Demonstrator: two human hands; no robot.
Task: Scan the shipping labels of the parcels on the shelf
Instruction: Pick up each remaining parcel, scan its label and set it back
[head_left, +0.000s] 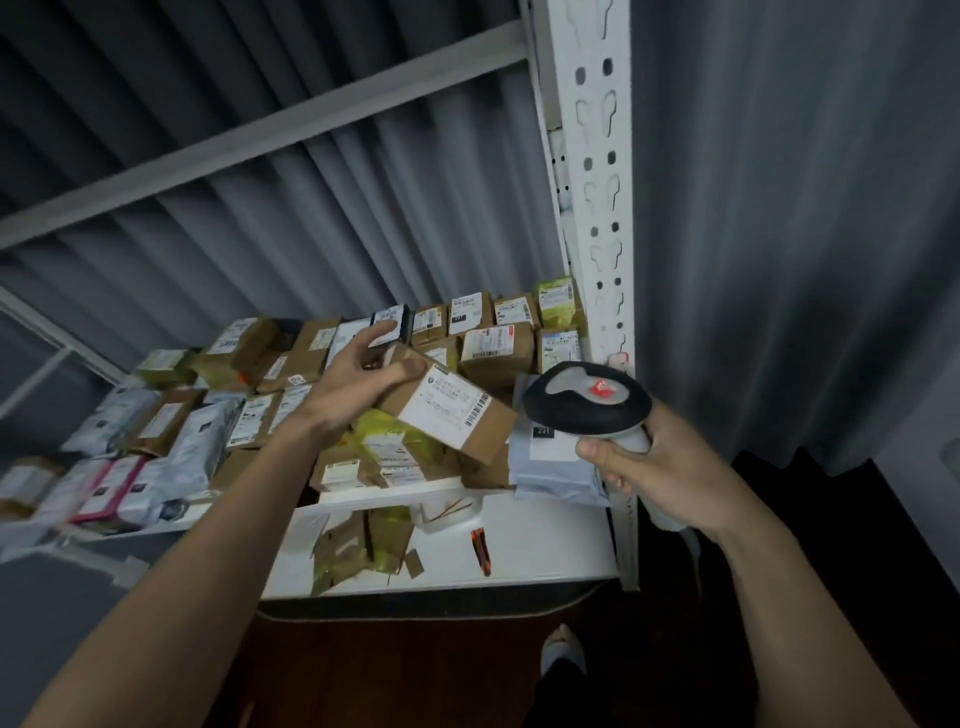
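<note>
My left hand (363, 371) grips a brown cardboard parcel (485, 428) by its upper left end and holds it tilted above the other parcels. Its white shipping label (448, 405) with a barcode faces up and toward me. My right hand (644, 462) holds a black and grey handheld scanner (587, 400) by its grip, just right of the parcel, head pointing left. Several more parcels lie on the shelf (395, 493): brown boxes (496, 348), grey mailer bags (200, 441) and yellow-taped packets (558, 301).
A white perforated shelf post (602, 208) rises right behind the scanner. Grey curtain hangs behind and to the right. A lower white shelf (545, 545) holds torn packaging and a small orange-black item (480, 551). A foot (563, 649) stands on dark wood floor below.
</note>
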